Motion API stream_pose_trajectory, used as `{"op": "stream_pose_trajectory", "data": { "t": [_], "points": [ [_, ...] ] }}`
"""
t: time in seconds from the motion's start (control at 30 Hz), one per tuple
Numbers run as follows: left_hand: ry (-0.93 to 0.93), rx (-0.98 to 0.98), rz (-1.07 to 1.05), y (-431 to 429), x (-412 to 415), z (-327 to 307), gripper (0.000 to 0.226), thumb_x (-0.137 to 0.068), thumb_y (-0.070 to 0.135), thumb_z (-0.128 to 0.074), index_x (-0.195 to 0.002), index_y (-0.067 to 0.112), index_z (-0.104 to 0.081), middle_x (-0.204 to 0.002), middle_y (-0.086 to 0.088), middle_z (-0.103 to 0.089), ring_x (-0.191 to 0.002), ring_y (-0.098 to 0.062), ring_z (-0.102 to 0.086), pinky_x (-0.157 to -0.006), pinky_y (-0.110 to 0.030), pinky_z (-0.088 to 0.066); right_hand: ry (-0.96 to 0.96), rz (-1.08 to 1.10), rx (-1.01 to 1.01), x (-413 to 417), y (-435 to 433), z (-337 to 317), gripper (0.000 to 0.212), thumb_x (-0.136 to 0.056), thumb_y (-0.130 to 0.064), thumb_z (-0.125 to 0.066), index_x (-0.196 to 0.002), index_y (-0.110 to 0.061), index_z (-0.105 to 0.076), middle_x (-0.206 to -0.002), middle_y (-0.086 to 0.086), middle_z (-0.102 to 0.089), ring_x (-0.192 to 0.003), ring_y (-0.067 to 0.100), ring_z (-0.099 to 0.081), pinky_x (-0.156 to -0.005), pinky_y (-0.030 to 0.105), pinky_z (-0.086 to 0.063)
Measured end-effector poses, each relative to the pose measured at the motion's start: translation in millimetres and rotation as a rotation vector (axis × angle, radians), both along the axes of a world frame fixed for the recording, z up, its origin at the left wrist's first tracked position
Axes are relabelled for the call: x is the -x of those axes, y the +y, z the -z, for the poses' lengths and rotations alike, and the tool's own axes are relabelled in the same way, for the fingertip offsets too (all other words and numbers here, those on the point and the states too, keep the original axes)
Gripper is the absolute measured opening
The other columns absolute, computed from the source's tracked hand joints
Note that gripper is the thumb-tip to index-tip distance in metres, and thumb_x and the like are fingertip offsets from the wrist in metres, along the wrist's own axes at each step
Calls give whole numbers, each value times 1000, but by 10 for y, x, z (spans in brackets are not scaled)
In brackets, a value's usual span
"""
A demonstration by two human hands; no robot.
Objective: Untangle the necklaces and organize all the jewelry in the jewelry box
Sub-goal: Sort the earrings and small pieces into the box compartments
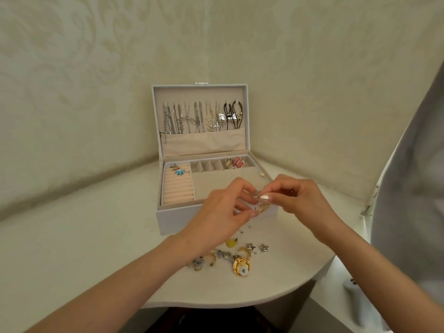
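Gently work the small gold piece [262, 208], pinched between left hand [223, 212] and right hand [296, 200] over the front wall of the jewelry box [173, 222]; hold it above the tray, clear of the loose jewelry [230, 257] before the box.

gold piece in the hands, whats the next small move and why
Probably carry the gold piece to the ring rolls, if it is a ring: left hand and right hand pinch it over the jewelry box, and most rolls sit bare.
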State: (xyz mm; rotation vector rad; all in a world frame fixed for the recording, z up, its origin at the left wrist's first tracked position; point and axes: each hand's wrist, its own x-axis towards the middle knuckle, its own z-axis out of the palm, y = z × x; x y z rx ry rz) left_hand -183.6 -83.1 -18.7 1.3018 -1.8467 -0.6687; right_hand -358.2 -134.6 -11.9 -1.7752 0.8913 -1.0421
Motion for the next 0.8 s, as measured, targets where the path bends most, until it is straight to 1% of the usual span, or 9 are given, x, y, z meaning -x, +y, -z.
{"op": "stream_pose_trajectory", "data": {
  "t": [0.07, 0.13, 0.2, 0.27, 0.37, 0.47, 0.57, 0.67, 0.8],
  "points": [
    [188, -99, 34, -29, 37, -72, 29, -83, 9, -69, -107, 14, -53, -100, -2, -68, -86, -11, -68, -76, -27, -57, -61, -37, -19, -36, -21, -59, 4, -77, -3, -69, -75, -6, -71, -72, 5, -62, -56, 12, -52, -52, 18, -42],
    [294, -108, 22, -72, 41, -136, 24, -82, 4, -68, -103, 4, -55, -93, -10, -70, -81, -16, -70, -69, -28, -58, -82, -48, -38, -79, -54, -108, 10, -81, 1, -65, -74, -5, -68, -63, 2, -64, -54, 13, -57, -52, 20, -47],
    [313, -73, -19, -137, 7, -194, 19, -83, 3, -66, -99, 1, -56, -88, -12, -70, -75, -16, -70, -62, -24, -57, -84, -57, -65, -137, -116, -166, 11, -84, 2, -62, -76, -4, -66, -56, 2, -64, -52, 11, -60, -53, 19, -50],
    [294, -49, -78, -235, -60, -253, 17, -83, 6, -67, -96, 3, -58, -86, -9, -70, -70, -12, -69, -58, -20, -55, -91, -67, -86, -199, -206, -247, 9, -86, 2, -60, -79, -3, -64, -59, 4, -66, -53, 10, -62, -56, 19, -53],
    [243, 3, -157, -440, -194, -334, 13, -82, 9, -69, -88, 9, -58, -78, -3, -69, -63, -7, -67, -55, -16, -51, -78, -98, -94, -321, -367, -378, 3, -85, 0, -62, -88, 1, -64, -76, 16, -67, -59, 13, -64, -60, 22, -56],
    [154, 62, -208, -689, -324, -367, 17, -80, 7, -71, -79, 15, -57, -68, 1, -65, -55, -1, -61, -51, -14, -46, -28, -85, -83, -502, -567, -449, 18, -82, 2, -67, -98, 6, -62, -76, 16, -66, -57, 13, -64, -59, 23, -57],
    [38, 95, -284, -945, -449, -381, 18, -77, 12, -75, -79, 19, -58, -67, 4, -63, -56, -3, -60, -52, -13, -42, 2, -71, -117, -655, -788, -483, 11, -81, 4, -67, -92, 3, -63, -77, 20, -66, -56, 16, -64, -59, 25, -56],
    [-170, 119, -340, -1151, -561, -385, 16, -76, 17, -75, -83, 20, -61, -74, 6, -60, -70, -10, -57, -64, -23, -43, 76, -38, -113, -780, -1017, -448, 11, -78, 8, -68, -81, -2, -63, -74, 14, -67, -54, 12, -64, -57, 23, -54],
    [-359, 143, -362, -1322, -646, -355, 13, -77, 14, -74, -81, 11, -62, -82, 0, -61, -80, -17, -54, -71, -28, -43, 261, 50, 71, -951, -1212, -346, 23, -72, 3, -73, -68, -17, -63, -79, 6, -66, -74, 16, -62, -68, 27, -51]
  ]
}}
